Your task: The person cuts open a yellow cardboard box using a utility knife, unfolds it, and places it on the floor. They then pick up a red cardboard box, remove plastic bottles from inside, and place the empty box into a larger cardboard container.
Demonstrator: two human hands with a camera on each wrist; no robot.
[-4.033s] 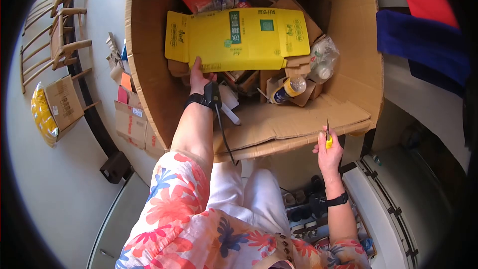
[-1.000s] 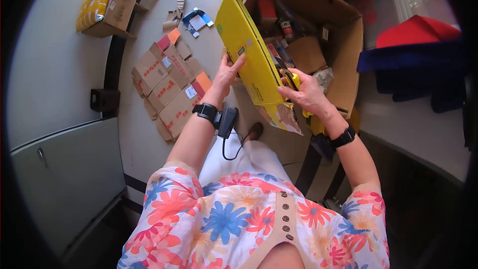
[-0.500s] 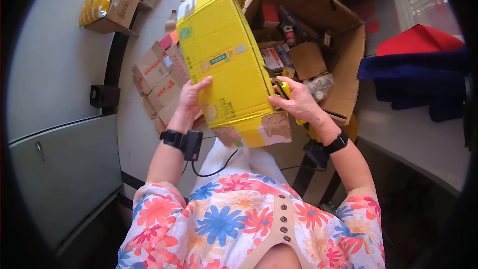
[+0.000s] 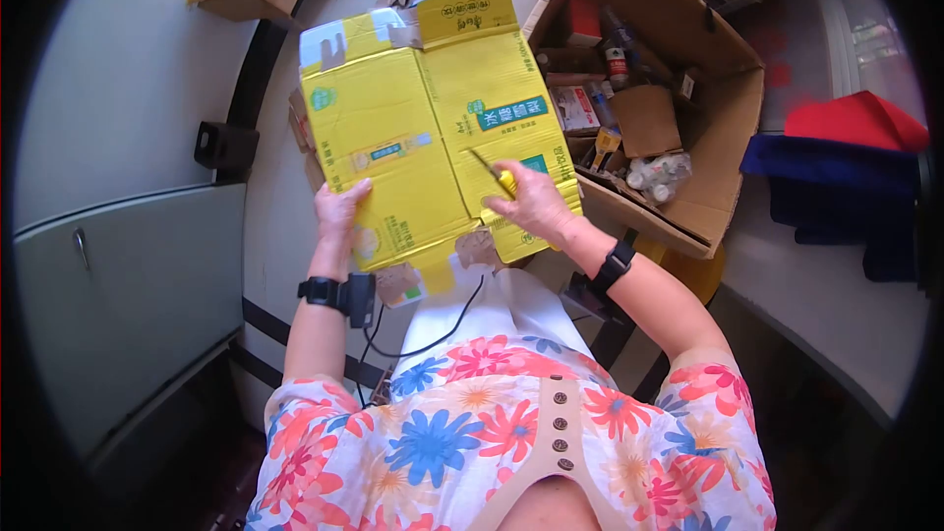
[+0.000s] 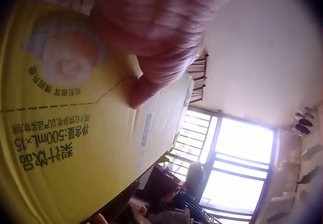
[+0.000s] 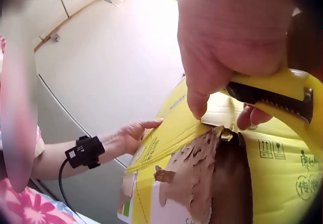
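Note:
A yellow drink carton (image 4: pixel 393 177), printed with green and dark lettering, is held face up before the body, two broad panels showing. At its left edge my left hand (image 4: pixel 342 208) grips it, thumb on the printed face; the other fingers are hidden beneath. My right hand (image 4: pixel 539 205) holds a yellow utility knife (image 4: pixel 506 180) over the right panel, its dark blade pointing up and left near the middle crease. In the right wrist view, brown torn patches (image 6: pixel 189 173) mark the carton's near end beside a dark gap, with the knife's black slider (image 6: pixel 272 102) close above.
At the right stands a large cardboard box (image 4: pixel 733 152) with bottles, a clear bag (image 4: pixel 657 177) and cardboard pieces inside. Flattened cardboard lies partly hidden under the carton's left side. Red and navy cloths (image 4: pixel 836 167) lie on a surface farther right; a grey cabinet (image 4: pixel 128 265) stands at left.
The yellow carton has come out from over the large box and now faces up before the body, spread wider. The right hand with the knife has moved from apart to over the carton.

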